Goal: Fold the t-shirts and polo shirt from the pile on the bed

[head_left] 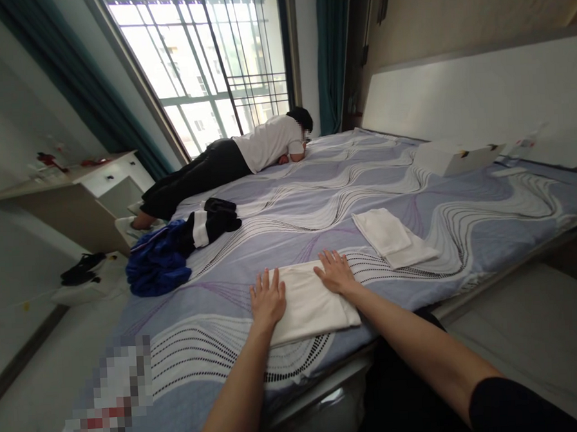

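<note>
A folded white cloth (312,305) lies near the front edge of the bed (287,197). My left hand (268,299) rests flat on the cloth's left edge, fingers spread and open. Flat on its upper right corner presses my right hand (336,271), fingers also stretched out. A second folded white cloth (393,236) lies just beyond, to the right, untouched.
A blue garment (155,265) and a black-and-white one (211,223) are heaped at the bed's left side. Another person lies face down across the far corner (247,157). A white box (454,157) sits by the headboard. A white desk (81,191) stands left of the bed.
</note>
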Demonstrator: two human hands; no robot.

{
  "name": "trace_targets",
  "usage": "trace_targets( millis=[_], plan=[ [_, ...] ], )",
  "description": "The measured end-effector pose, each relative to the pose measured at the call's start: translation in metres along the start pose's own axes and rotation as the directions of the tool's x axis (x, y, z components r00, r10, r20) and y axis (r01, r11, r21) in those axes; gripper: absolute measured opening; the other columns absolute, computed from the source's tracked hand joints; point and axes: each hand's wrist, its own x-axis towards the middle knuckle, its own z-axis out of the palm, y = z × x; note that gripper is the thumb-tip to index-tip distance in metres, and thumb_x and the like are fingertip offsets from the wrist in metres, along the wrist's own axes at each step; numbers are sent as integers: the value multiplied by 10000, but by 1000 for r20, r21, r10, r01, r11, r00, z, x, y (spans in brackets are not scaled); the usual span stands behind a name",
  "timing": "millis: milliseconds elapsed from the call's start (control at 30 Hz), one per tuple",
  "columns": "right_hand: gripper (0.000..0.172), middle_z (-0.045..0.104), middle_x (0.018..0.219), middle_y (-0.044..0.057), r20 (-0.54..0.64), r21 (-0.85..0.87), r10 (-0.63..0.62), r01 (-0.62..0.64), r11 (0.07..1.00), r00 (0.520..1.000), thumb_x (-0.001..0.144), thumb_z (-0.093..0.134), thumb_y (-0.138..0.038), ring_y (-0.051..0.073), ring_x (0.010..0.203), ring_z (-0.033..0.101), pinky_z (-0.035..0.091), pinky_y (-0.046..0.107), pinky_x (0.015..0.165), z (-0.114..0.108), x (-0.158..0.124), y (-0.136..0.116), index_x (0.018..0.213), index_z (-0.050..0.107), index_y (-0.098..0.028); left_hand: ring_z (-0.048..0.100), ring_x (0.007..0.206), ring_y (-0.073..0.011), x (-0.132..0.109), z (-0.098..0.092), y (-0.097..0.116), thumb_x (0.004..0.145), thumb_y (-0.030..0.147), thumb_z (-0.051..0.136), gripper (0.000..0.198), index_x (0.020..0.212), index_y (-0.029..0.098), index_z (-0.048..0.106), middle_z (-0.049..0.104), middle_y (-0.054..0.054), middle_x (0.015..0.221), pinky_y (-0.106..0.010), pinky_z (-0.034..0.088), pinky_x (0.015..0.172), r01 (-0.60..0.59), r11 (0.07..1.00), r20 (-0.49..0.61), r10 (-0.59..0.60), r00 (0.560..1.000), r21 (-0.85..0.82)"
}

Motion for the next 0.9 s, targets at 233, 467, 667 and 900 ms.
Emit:
trace_targets(
  millis=[233,467,667,900],
  plan=[
    [624,156,1634,96,-194,-59,-167,158,986,967,994,305,-386,314,1509,25,8,533,1197,-1,-32,-37,1550,271,-106,90,1499,-397,-10,-5,15,980,321,297,557,1503,149,377,198,-181,1622,-708,191,1116,-41,998,-160,48,986,49],
    [616,207,1616,95,-80,-15,-239,239,971,968,996,262,-350,250,1503,140,37,507,1206,26,-60,-67,1563,220,-114,196,1501,-228,-6,6,31,885,120,348,668,1546,177,270,268,-79,1615,-475,222,1203,-472,881,54,471,880,11],
    [642,206,1623,87,-149,-46,-111,106,993,983,987,318,-481,303,1497,137,-13,543,1191,23,-68,-52,1550,295,-173,215,1494,-284,-5,5,27,977,335,337,545,1521,314,335,259,-34,1623,-548,174,1198,-336,940,-5,337,942,53],
    [761,59,1643,152,-195,44,128,-122,992,972,943,423,-495,340,1502,73,80,519,1191,30,-89,-22,1556,235,-85,163,1502,-326,-32,4,19,996,422,249,551,1534,311,295,197,-52,1640,-663,210,1136,-124,990,-37,126,991,61]
  ],
)
